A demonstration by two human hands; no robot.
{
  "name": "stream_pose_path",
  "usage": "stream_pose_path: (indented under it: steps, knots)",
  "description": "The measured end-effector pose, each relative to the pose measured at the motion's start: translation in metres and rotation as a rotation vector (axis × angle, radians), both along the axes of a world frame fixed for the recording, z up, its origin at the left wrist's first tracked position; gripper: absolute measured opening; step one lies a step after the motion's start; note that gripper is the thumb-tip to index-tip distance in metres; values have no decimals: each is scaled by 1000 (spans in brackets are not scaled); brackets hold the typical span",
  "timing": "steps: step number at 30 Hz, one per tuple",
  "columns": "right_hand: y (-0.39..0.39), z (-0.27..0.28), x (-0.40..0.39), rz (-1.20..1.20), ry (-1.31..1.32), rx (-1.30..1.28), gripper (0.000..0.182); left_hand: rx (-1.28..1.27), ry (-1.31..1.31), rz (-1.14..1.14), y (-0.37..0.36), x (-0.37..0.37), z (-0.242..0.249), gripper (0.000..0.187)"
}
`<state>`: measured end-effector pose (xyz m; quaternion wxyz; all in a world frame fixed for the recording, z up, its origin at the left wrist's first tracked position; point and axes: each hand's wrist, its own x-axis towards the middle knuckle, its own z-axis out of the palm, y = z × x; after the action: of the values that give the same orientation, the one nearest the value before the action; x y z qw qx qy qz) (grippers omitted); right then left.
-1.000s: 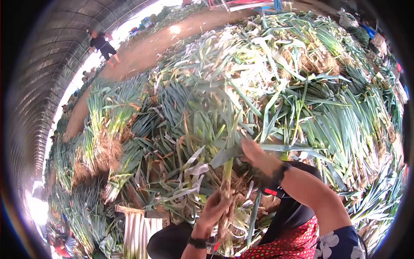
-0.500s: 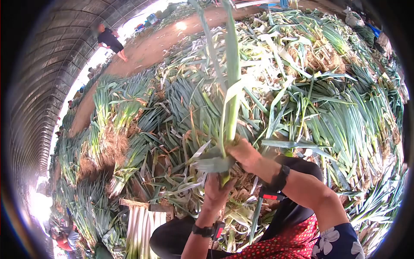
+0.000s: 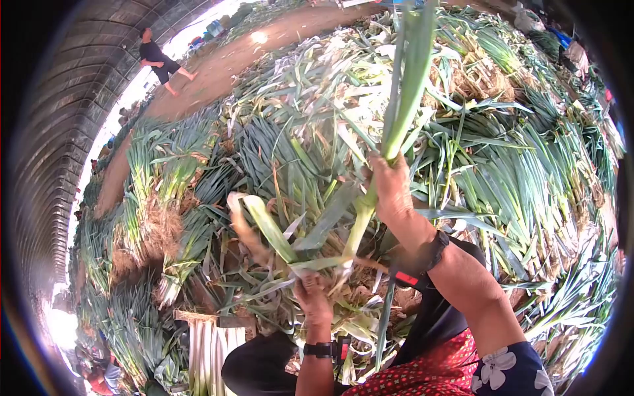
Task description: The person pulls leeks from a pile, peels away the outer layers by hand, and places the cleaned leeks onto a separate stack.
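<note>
My right hand (image 3: pixel 391 188) is closed around a leek (image 3: pixel 411 86); its broad green leaves rise above the fist and the pale lower stem slants down to the left. Lower and to the left, my left hand (image 3: pixel 313 298) has its fingers curled on leek leaves (image 3: pixel 323 263) pulled away from the stem. A pale green leaf piece (image 3: pixel 272 228) stands out beyond that hand, and a blurred brownish strip is beside it. Part of the stem's lower end is smeared by motion.
Loose leaves (image 3: pixel 317 86) cover the heap ahead. Leek bundles lie at left (image 3: pixel 158 178) and right (image 3: pixel 535 198). Trimmed white leeks (image 3: pixel 210 350) stand by my knee. A person (image 3: pixel 158 58) walks on the dirt path (image 3: pixel 218 63) at the far left.
My hands have moved apart: the right one rose with the leek, the left one moved down and left with leaves peeled off the stem. The person in the background has taken a step.
</note>
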<state>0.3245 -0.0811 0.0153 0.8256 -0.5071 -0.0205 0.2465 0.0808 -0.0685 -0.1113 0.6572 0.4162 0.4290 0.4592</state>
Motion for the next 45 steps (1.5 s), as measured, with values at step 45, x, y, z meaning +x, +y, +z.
stream_pose_path:
  steps: [45]
  knots:
    - [-48, 55, 53, -41, -152, 554, 22, 823, 740, -366, -20, -43, 30, 26]
